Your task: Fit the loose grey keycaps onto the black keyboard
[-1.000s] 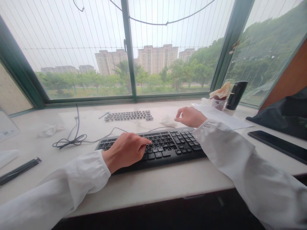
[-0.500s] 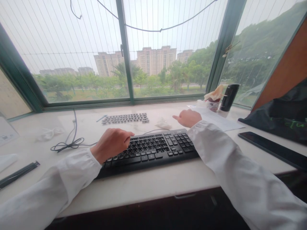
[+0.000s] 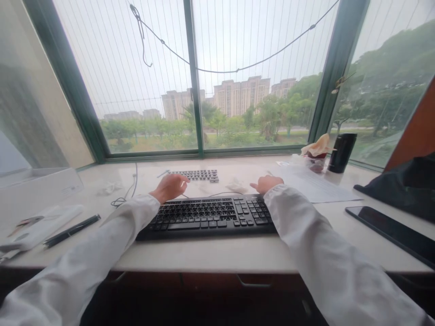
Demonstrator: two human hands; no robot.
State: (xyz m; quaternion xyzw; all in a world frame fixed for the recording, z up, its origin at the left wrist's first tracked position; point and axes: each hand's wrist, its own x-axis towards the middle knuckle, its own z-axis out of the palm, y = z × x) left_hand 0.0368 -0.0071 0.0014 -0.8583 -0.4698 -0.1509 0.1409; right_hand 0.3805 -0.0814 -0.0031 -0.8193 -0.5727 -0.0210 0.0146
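A black keyboard (image 3: 204, 225) lies across the white counter, with many of its keycaps off and the square sockets showing. Past its back edge several loose keycaps (image 3: 204, 174) stand in close rows. My left hand (image 3: 171, 187) hovers at the keyboard's upper left, its fingertips apart and close to those rows; I see nothing between them. Over the back right corner is my right hand (image 3: 268, 184), back upward, one digit stretched to the left and the others bent, partly hidden. No object shows in it.
Left are a white box (image 3: 50, 183), a white flat case (image 3: 37, 226) and a black pen (image 3: 71, 231). A crumpled clear bag (image 3: 237, 185) lies behind the keyboard. At right are paper sheets (image 3: 319, 185), a black cup (image 3: 342, 153), a phone (image 3: 390, 231) and a dark bag (image 3: 401, 188).
My left hand has moved from the keyboard's upper keys forward to the loose keycaps, its fingers coming apart. My right hand stays by the keyboard's right end. The camera view has shifted.
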